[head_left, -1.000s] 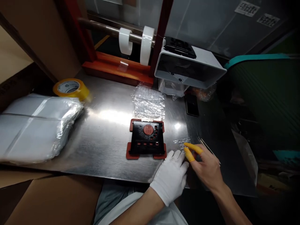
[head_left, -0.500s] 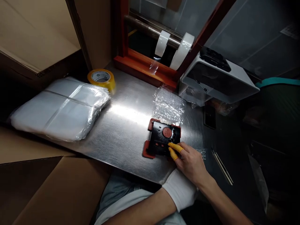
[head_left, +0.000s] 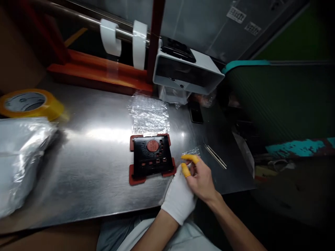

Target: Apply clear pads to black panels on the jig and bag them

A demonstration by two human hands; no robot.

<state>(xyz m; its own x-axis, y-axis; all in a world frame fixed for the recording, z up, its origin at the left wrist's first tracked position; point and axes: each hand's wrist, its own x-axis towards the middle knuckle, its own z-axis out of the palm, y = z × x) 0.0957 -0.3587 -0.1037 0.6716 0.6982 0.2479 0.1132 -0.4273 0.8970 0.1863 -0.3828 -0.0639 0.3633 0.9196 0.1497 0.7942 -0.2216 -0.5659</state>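
A black plate (head_left: 146, 166) with rows of small square cutouts lies on a red-brown holder (head_left: 137, 180), which shows at the corners and through a round opening. My left hand (head_left: 180, 195), in a white glove, is just right of the holder. Its fingers are mostly hidden behind my right hand (head_left: 201, 177). Yellow finger cots cover my right thumb and index finger, which are bent towards each other in a pinch over the glove; anything between them is too small to make out. Beyond the fingertips lies a clear sheet of small squares (head_left: 193, 151).
Tweezers (head_left: 216, 157) and a phone (head_left: 196, 113) lie to the right. Bubble wrap (head_left: 150, 113) is behind the holder. Yellow tape (head_left: 49, 104) and a stack of plastic bags (head_left: 23, 153) are left. A red frame (head_left: 104, 75) with white rolls and a white bin (head_left: 191, 83) stand behind.
My right hand has left the black plate and moved right and back to my gloved left hand. The plate's lower cutouts are now uncovered. The view has swung to the right.
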